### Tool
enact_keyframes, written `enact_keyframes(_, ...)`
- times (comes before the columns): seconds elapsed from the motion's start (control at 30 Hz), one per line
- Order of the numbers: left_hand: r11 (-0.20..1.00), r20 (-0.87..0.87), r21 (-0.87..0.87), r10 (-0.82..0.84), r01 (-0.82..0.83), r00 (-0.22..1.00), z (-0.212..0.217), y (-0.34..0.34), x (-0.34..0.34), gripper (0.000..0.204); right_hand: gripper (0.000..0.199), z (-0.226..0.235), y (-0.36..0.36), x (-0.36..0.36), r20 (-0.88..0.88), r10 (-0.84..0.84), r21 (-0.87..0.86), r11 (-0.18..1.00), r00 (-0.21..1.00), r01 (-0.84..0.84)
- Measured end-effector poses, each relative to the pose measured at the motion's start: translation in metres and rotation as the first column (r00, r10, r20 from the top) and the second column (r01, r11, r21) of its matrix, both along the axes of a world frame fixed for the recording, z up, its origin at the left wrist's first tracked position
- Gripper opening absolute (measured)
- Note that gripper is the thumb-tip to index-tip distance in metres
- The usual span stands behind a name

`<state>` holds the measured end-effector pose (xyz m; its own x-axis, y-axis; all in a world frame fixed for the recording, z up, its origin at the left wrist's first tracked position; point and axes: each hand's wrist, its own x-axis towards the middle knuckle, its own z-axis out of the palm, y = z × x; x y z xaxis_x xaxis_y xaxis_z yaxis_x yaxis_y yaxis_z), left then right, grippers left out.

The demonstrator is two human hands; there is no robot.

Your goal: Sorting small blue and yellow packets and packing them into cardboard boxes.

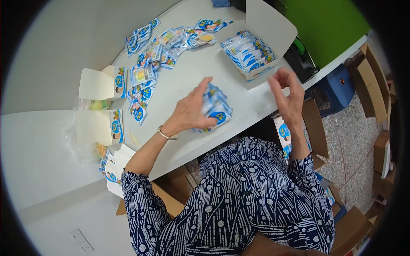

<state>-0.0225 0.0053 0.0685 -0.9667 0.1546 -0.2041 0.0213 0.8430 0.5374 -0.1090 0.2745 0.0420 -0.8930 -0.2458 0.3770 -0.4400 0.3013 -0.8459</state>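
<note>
My left hand [190, 109] is curved round a stack of small blue-and-white sachets [220, 106] on the white table, its thumb at the near side and its fingers at the far side. A bracelet circles that wrist. To the right, my right hand [289, 96] is raised over the table's front edge. Its fingers are bent, the thumb stands apart from them, and nothing shows between them. Just beyond it stands an open white carton [256, 77], lid up, with rows of sachets inside.
Loose sachets [147, 77] spread across the table's back left. Two open small cartons [96, 85] and flat white cartons [121, 158] lie at the left. A blue stool [335, 91] and brown cardboard boxes [314, 128] are on the right, below the table.
</note>
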Motion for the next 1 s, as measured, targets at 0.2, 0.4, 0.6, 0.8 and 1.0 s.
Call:
enact_keyframes(0.2, 0.966, -0.101, 0.218, 0.162, -0.137, 0.982, 0.018, -0.021, -0.03, 0.118, 0.032, -0.005, -0.005, -0.023, 0.066, -0.115, -0.035, 0.992, 0.991, 0.118)
enact_keyframes(0.4, 0.994, 0.013, -0.029, 0.104, -0.103, 0.995, 0.008, -0.017, -0.028, 0.12, 0.04, -0.014, -0.024, -0.003, -0.303, 0.01, 0.063, 0.998, 0.953, 0.01)
enact_keyframes(0.6, 0.991, 0.024, -0.1, 0.089, -0.087, 0.996, -0.003, -0.007, -0.018, 0.127, 0.101, -0.041, -0.06, 0.006, 0.011, 0.533, 0.17, 0.833, 0.846, -0.527)
enact_keyframes(0.8, 0.976, 0.062, 0.219, -0.012, -0.002, 0.998, -0.005, -0.035, -0.025, 0.128, 0.109, -0.054, -0.079, -0.008, 0.092, 0.606, 0.291, 0.742, 0.79, -0.604)
enact_keyframes(1.0, 0.881, 0.196, 0.446, 0.073, -0.155, 0.978, -0.004, -0.056, -0.024, 0.092, 0.104, -0.054, -0.076, 0.0, 0.072, 0.608, 0.22, 0.764, 0.791, -0.607)
